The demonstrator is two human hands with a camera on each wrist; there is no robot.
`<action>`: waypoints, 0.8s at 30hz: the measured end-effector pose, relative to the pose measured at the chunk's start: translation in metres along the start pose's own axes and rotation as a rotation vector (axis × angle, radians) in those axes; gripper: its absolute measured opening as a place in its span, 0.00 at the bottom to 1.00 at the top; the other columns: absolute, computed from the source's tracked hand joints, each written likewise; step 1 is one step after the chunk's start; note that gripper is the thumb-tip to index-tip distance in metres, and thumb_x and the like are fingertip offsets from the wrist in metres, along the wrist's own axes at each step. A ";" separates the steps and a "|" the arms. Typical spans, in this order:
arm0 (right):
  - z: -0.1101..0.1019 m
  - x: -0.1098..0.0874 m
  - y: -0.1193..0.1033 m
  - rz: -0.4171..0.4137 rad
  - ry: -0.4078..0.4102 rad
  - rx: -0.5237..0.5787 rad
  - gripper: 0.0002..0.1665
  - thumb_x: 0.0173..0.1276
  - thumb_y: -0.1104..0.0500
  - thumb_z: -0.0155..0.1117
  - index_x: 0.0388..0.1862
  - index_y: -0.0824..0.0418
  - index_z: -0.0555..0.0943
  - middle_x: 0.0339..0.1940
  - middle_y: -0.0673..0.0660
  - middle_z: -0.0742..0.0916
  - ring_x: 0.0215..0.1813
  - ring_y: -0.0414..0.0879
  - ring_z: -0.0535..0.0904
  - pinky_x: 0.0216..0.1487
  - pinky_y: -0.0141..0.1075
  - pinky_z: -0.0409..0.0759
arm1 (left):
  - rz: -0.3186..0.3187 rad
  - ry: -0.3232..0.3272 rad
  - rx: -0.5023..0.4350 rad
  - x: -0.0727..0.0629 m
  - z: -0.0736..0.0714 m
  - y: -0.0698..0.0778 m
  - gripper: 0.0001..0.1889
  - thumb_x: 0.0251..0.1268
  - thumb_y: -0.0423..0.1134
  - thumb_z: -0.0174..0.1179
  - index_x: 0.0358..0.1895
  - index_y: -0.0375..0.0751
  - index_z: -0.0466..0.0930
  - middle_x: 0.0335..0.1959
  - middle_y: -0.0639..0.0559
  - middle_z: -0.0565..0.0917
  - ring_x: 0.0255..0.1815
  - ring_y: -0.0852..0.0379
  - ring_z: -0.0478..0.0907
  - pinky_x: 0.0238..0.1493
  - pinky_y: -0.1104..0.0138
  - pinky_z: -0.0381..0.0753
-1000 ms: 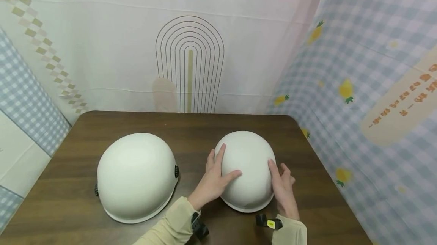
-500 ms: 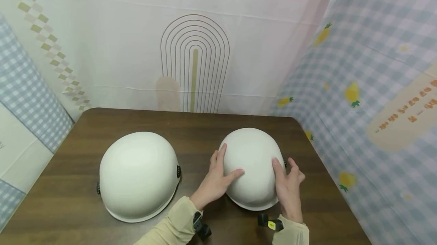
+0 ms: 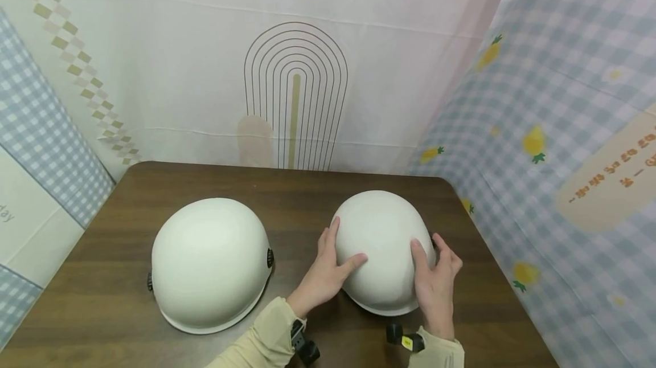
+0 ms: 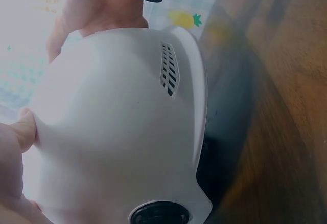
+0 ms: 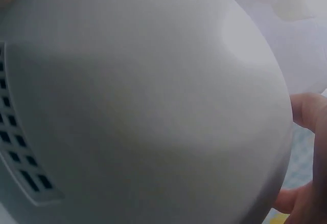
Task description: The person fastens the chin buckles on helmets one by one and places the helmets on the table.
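Observation:
A white helmet (image 3: 381, 225) sits dome up on the right part of the table, held between both hands. My left hand (image 3: 322, 274) grips its left side, thumb spread across the dome. On the opposite side my right hand (image 3: 435, 285) has its thumb on the shell and its fingers around the edge, by a black side knob (image 3: 433, 239). The left wrist view shows a slotted vent (image 4: 170, 70) near the brim and another black knob (image 4: 160, 214). In the right wrist view the smooth shell (image 5: 153, 101) fills most of the picture. The helmet's inside is hidden.
A second white helmet (image 3: 210, 260), also dome up with black side knobs, stands to the left on the brown wooden table (image 3: 297, 197). A pale patterned cloth (image 3: 195, 72) hangs behind the table, and a blue checked cloth (image 3: 517, 197) hangs along the right.
The right helmet has turned and shifted slightly right under both hands, bringing its right black knob into view. The right hand has moved right with it. The other helmet stays in place.

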State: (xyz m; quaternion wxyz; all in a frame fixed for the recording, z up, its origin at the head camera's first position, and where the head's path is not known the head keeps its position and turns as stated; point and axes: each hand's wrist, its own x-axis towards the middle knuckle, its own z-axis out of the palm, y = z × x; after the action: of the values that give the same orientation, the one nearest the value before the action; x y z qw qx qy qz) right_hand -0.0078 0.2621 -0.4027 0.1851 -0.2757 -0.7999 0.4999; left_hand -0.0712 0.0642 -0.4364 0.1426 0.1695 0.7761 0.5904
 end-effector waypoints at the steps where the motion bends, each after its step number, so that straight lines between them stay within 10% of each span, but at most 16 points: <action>1: 0.000 0.000 0.000 -0.009 0.008 0.001 0.47 0.67 0.31 0.55 0.76 0.56 0.59 0.71 0.65 0.54 0.67 0.67 0.60 0.61 0.69 0.59 | 0.002 -0.001 -0.004 0.000 0.000 0.000 0.51 0.61 0.66 0.58 0.79 0.61 0.34 0.78 0.37 0.37 0.71 0.31 0.55 0.63 0.40 0.62; 24: -0.003 -0.005 -0.008 -0.168 0.130 0.003 0.38 0.67 0.40 0.63 0.70 0.56 0.69 0.66 0.61 0.61 0.65 0.62 0.63 0.60 0.67 0.59 | 0.018 -0.039 -0.130 -0.001 0.002 -0.001 0.50 0.64 0.62 0.59 0.79 0.57 0.34 0.77 0.42 0.44 0.74 0.42 0.53 0.66 0.43 0.58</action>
State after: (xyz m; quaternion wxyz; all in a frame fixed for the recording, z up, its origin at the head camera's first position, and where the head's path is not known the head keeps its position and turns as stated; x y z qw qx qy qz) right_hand -0.0043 0.2587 -0.3945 0.2781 -0.2391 -0.8058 0.4649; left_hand -0.0698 0.0653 -0.4380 0.1632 0.1785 0.7315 0.6375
